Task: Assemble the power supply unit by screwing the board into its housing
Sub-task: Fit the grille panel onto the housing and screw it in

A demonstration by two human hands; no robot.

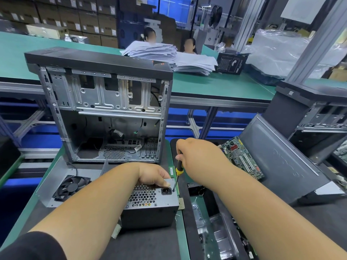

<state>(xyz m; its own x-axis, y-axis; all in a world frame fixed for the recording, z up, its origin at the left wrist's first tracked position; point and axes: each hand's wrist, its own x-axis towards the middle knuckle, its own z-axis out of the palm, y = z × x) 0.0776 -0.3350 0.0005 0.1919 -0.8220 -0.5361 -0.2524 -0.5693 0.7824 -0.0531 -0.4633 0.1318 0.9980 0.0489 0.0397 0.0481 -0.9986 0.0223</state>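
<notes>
Black box label: "850"; rest unreadable.

2 bare forearms in view, no gloves, no watch, no rings visible on either of the hands: left hand, right hand. Black sleeve on the left upper arm, plain fabric, no markings. Right arm bare up to the frame edge.

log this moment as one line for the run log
left hand holds power supply unit | right hand grips screwdriver | tip beside power socket
</notes>
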